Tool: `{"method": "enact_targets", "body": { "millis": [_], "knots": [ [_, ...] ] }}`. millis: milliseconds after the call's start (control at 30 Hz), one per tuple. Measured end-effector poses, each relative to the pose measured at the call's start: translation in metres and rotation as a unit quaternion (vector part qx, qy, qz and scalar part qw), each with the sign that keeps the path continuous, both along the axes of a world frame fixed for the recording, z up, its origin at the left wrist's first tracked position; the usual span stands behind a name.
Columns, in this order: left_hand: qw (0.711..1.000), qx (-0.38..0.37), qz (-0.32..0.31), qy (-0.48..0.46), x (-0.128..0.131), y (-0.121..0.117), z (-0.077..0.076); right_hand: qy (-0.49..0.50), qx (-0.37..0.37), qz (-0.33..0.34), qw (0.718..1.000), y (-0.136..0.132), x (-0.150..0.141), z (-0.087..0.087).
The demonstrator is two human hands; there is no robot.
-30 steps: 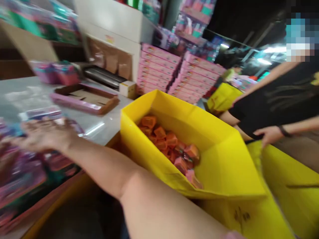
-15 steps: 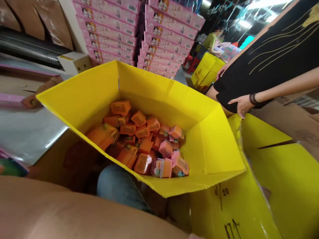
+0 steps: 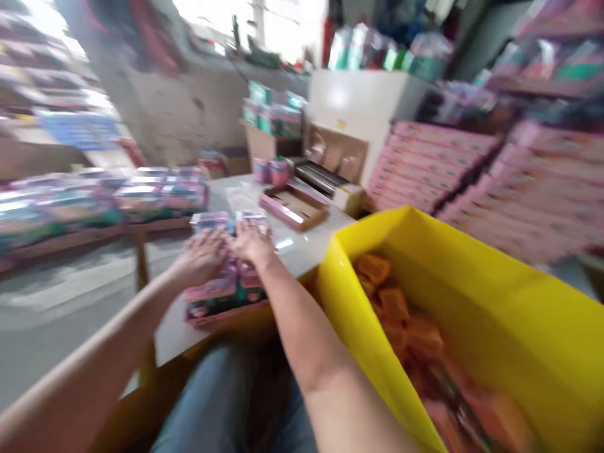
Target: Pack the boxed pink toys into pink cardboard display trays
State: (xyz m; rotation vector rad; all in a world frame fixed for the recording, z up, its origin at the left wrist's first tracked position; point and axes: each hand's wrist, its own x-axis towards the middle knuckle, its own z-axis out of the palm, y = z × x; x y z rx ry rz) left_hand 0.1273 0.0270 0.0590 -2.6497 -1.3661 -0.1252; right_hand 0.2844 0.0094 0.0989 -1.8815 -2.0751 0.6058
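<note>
A pink tray (image 3: 221,316) of clear-topped pink and teal packs stands on the table in front of my knees. My left hand (image 3: 202,257) lies flat over the left-hand packs (image 3: 212,286), its fingers stretched out. Beside it my right hand (image 3: 251,240) rests on the right-hand packs (image 3: 252,280), also with fingers extended. Neither hand is wrapped round anything. Motion blur hides the packs' finer detail.
To the right a yellow box (image 3: 495,264) stands open, with several orange containers (image 3: 394,303) inside. An empty pink-edged tray (image 3: 295,211) lies beyond my hands. Filled trays (image 3: 141,198) line the left side. Stacked pink boxes (image 3: 431,167) rise behind the yellow box.
My view has swung left from the yellow box to the table. Both hands now show on the packs. The person in black beside the box is out of view.
</note>
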Motion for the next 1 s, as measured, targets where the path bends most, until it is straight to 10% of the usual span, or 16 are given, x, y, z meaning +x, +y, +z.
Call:
{"method": "enact_targets", "body": {
  "millis": [233, 400, 733, 1000],
  "knots": [
    [0.985, -0.136, 0.065, -0.083, -0.023, 0.007, 0.033, -0.084, 0.01, 0.023, 0.996, 0.031, -0.018, -0.01],
    [0.964, -0.079, 0.147, -0.207, -0.019, 0.045, 0.048, -0.091, 0.027, 0.005, 0.995, 0.041, -0.007, 0.005],
    [0.97, -0.09, 0.16, -0.162, 0.009, 0.088, -0.001, -0.138, 0.008, -0.075, 0.988, 0.072, -0.011, -0.016],
    [0.962, -0.097, 0.158, -0.199, 0.012, 0.081, 0.011, -0.153, 0.029, -0.06, 0.986, 0.073, -0.015, -0.008]
  ]
}}
